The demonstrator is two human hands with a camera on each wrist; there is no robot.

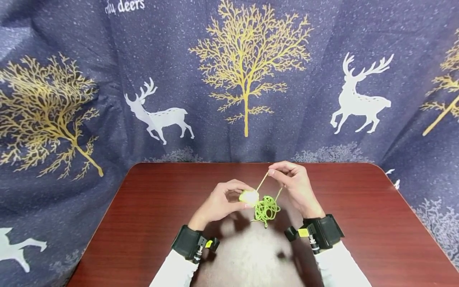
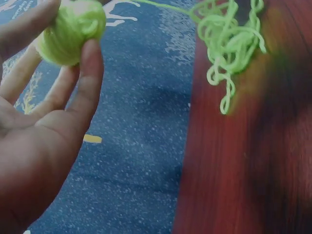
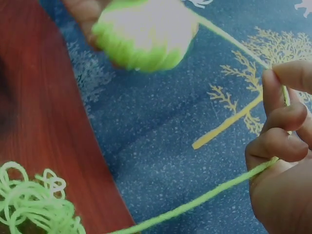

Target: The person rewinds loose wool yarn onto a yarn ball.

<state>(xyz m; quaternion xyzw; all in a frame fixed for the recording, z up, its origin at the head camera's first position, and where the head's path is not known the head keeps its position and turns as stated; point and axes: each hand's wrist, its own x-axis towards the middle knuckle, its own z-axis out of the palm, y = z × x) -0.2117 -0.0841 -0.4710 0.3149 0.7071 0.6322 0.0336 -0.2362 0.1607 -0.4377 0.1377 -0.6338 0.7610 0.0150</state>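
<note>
A small ball of bright yellow-green yarn (image 1: 249, 197) is held between the thumb and fingers of my left hand (image 1: 224, 201), raised over the table. From the ball a taut strand (image 3: 231, 39) runs up to my right hand (image 1: 295, 185), which pinches it between thumb and index finger. In the right wrist view the strand passes on through the curled fingers (image 3: 280, 144) and leaves below them. It leads down to a loose, looped tangle of the same yarn (image 1: 266, 209), lying on the table between the hands. The left wrist view shows the yarn ball (image 2: 73, 31) at the fingertips.
The reddish-brown wooden table (image 1: 143, 223) has a bright glare patch in front of the hands. Behind it hangs a dark blue cloth (image 1: 265, 143) printed with white deer and yellow trees. Black camera straps (image 1: 324, 233) circle both wrists.
</note>
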